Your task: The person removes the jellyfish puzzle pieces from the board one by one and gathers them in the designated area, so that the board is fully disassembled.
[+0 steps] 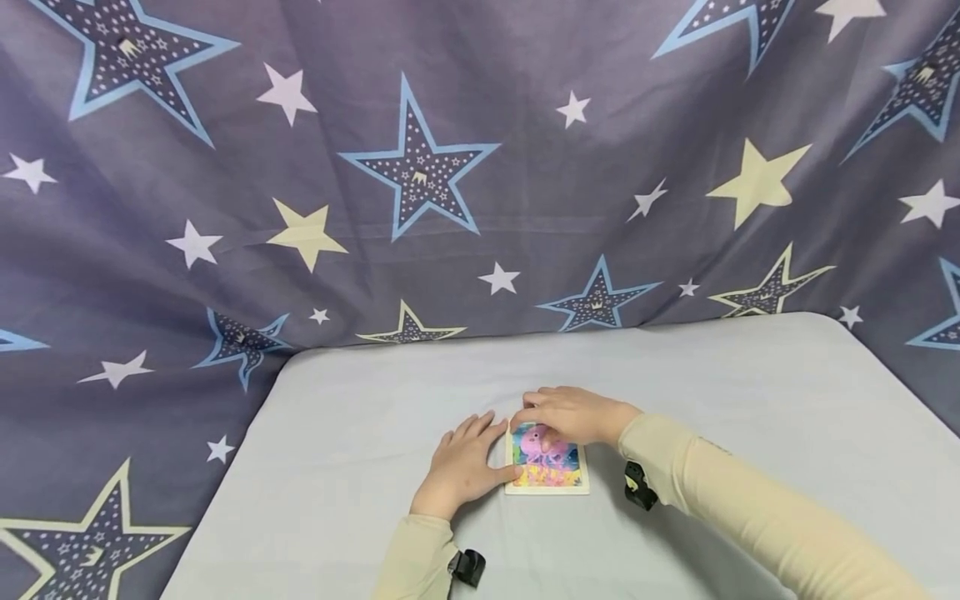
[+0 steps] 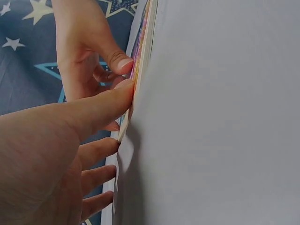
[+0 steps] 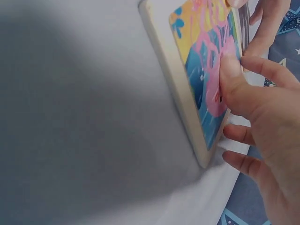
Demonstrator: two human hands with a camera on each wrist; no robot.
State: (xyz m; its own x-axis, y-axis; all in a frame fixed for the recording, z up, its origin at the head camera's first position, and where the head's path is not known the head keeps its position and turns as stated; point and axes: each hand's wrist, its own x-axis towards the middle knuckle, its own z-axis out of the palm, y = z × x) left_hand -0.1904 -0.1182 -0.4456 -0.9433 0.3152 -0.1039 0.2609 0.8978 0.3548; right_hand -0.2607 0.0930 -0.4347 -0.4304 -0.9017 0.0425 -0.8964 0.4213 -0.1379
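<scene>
A small picture board (image 1: 551, 477) with a pale raised border lies on the white-covered table. Its print has a pink sea creature with trailing strands, blue water and a yellow bottom. My left hand (image 1: 461, 467) is at its left side, thumb resting on the border and fingers spread fairly straight on the cloth. From the far right my right hand (image 1: 576, 415) reaches over the board (image 3: 187, 103) and holds it, thumb on the pink creature and index finger bent to the edge. That hand hides the picture's upper right part.
White cloth covers the table (image 1: 360, 417). A dark curtain (image 1: 525, 192) printed with stars hangs behind it and along both sides. Black wrist cameras (image 1: 470, 567) sit below both wrists, over pale sleeves (image 1: 757, 500).
</scene>
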